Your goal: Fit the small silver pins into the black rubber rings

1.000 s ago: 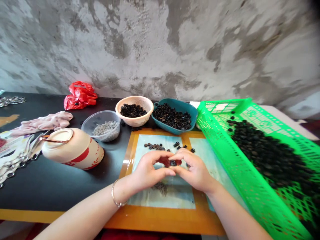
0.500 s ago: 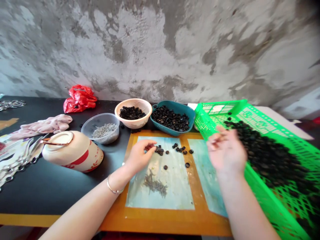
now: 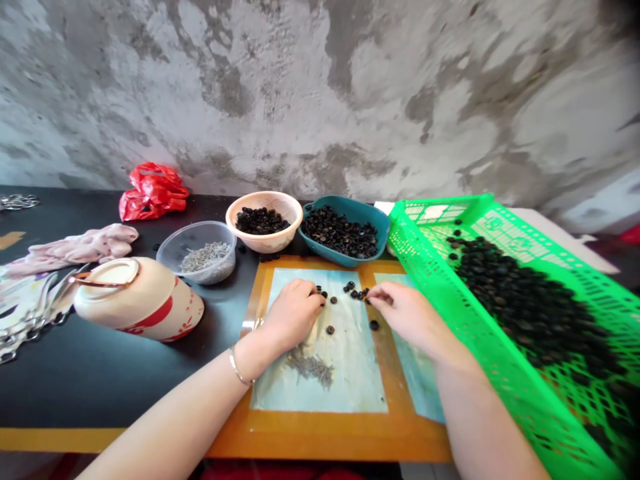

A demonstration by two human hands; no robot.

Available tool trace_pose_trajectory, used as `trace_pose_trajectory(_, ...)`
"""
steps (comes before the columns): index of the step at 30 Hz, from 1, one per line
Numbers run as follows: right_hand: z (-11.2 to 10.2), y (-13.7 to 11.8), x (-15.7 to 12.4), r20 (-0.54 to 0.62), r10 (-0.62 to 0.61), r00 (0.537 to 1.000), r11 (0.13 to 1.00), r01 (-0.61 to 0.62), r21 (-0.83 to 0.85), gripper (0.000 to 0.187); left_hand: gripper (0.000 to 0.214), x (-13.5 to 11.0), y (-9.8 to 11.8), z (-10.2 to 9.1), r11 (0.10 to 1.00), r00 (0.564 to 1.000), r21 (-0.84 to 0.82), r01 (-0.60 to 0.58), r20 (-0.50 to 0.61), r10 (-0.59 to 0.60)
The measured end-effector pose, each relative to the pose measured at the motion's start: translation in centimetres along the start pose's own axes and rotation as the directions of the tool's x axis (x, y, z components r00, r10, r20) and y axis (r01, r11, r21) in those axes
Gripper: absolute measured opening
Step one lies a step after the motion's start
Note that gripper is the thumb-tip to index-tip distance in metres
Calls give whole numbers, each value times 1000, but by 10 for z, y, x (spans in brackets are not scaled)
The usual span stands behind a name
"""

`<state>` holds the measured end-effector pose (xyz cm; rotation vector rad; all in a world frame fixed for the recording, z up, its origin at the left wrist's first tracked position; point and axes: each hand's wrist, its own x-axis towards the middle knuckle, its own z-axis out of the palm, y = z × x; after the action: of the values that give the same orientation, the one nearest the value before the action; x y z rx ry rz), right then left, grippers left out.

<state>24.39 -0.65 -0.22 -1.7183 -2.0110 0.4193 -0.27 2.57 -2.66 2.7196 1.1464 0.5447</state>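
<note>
**Worktop station, seen from my own head.** My left hand (image 3: 293,313) and right hand (image 3: 406,315) stand apart on the pale sheet (image 3: 345,373) set in an orange-framed board (image 3: 320,433), fingers curled toward the small black rings (image 3: 356,291) scattered near the sheet's far edge. My right fingertips (image 3: 373,299) are at the rings; whether either hand pinches one, I cannot tell. A loose heap of grey pins (image 3: 310,368) lies nearer me, below the rings. The board sits at the worktop's (image 3: 90,380) front edge, probably so that everything stays within reach. Along the board's far edge stand a beige bowl (image 3: 264,241) and a teal basket (image 3: 345,250), both holding black rings, and a clear tub (image 3: 200,233) of grey pins. A green plastic crate (image 3: 435,267) lies tilted at right, its mass of rings (image 3: 530,300) apparently within my right hand's easy reach.
</note>
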Motion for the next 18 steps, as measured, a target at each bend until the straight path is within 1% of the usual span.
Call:
trace_pose_trajectory(1, -4, 5, 0, 0, 8, 1000, 1000, -8, -7, 10, 21, 0, 0, 0, 1000, 1000, 4, 2, 2, -2)
trace_pose_trajectory(3, -9, 11, -2, 45, 8, 999, 1000, -8, 0, 7, 19, -1, 1, 0, 1000, 1000, -8, 6, 5, -6)
trace_pose_trajectory(5, -9, 12, -4, 100, 4, 995, 1000, -6, 17, 6, 16, -2, 1, 0, 999, 1000, -39, 7, 1, -7)
trace_pose_trajectory(7, -5, 8, -4, 120, 4, 993, 999, -9, 39, 10, 15, -4, 1, 0, 997, 1000, -82, 2, -19, -3)
trace_pose_trajectory(9, 0, 1, -3, 103, 17, 995, 997, -25, 77, 17, 16, -5, 1, -1, 990, 998, -142, -12, -66, 2)
trace_pose_trajectory(11, 4, -9, -1, 36, 26, 999, 988, -31, 152, 21, 15, -5, 2, -6, 974, 987, -222, -33, -161, -4)
trace_pose_trajectory(12, 4, -15, 0, -26, 20, 999, 980, -14, 199, 21, 13, -5, 4, -11, 962, 971, -270, -42, -236, -23)
trace_pose_trajectory(13, 3, -21, 0, -106, 4, 994, 968, 23, 250, 20, 10, -7, 7, -19, 948, 943, -312, -68, -330, -41)
trace_pose_trajectory(14, 1, -29, -1, -199, -23, 980, 952, 83, 295, 18, 7, -10, 11, -29, 933, 906, -347, -96, -418, -63)
trace_pose_trajectory(15, -4, -36, -4, -286, -55, 957, 929, 154, 336, 15, 8, -15, 16, -40, 918, 847, -380, -117, -520, -107)
trace_pose_trajectory(16, -9, -43, -10, -365, -90, 927, 900, 232, 368, 10, 9, -23, 22, -53, 902, 790, -411, -134, -594, -153)
trace_pose_trajectory(17, -15, -49, -19, -430, -132, 893, 866, 315, 388, 6, 10, -34, 27, -67, 886, 751, -443, -133, -629, -202)
trace_pose_trajectory(18, -19, -53, -32, -457, -174, 872, 831, 379, 408, 5, 9, -47, 33, -80, 881, 723, -452, -141, -655, -220)
